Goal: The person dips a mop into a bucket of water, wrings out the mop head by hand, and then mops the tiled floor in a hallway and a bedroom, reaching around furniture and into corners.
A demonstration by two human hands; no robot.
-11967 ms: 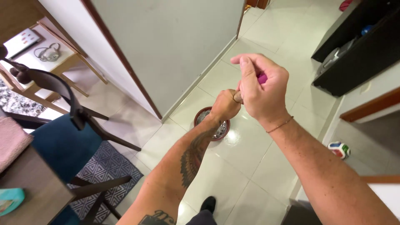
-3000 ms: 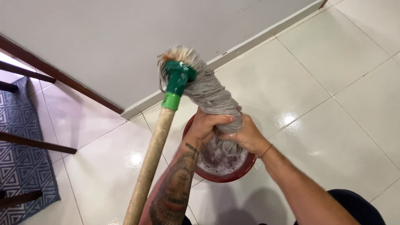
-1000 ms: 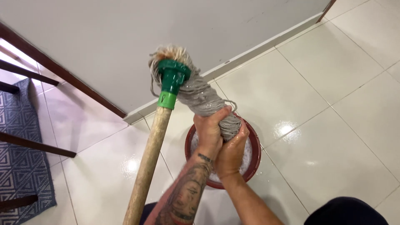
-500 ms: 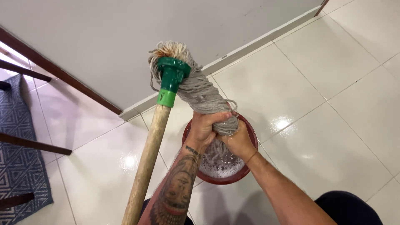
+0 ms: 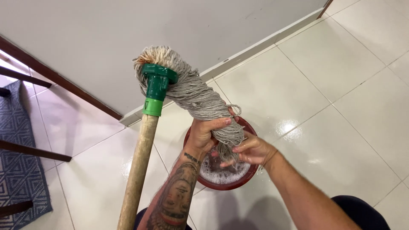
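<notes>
A person wrings a string mop over a red bucket (image 5: pixel 249 173) on glossy white floor tiles (image 5: pixel 341 85). The bucket is the landmark here, w/ sudsy water inside. Directly above it, the left hand (image 5: pixel 203 135) is wrapped tight round the twisted grey mop strands (image 5: pixel 200 100), fingers (image 5: pixel 217 123) curled over the bundle's near side, thumb side hidden behind. Just right of that grip, over the bucket's centre, the right hand (image 5: pixel 251 150) is loosened: fingers half-spread, tips brushing the lower tail of the strands that dangles toward the foam; whether it really pinches them can't be told. From the bucket the strands rise up & left to the green plastic socket (image 5: pixel 156 87), frayed tan ends bunched behind it. The wooden handle (image 5: pixel 137 166) runs from the socket down past the bucket's left side, apart from both hands. Beyond the bucket, a pale wall (image 5: pixel 149 30) w/ white skirting. Far left of it, a patterned blue rug (image 5: pixel 19 153) & dark chair legs (image 5: pixel 34 151).
</notes>
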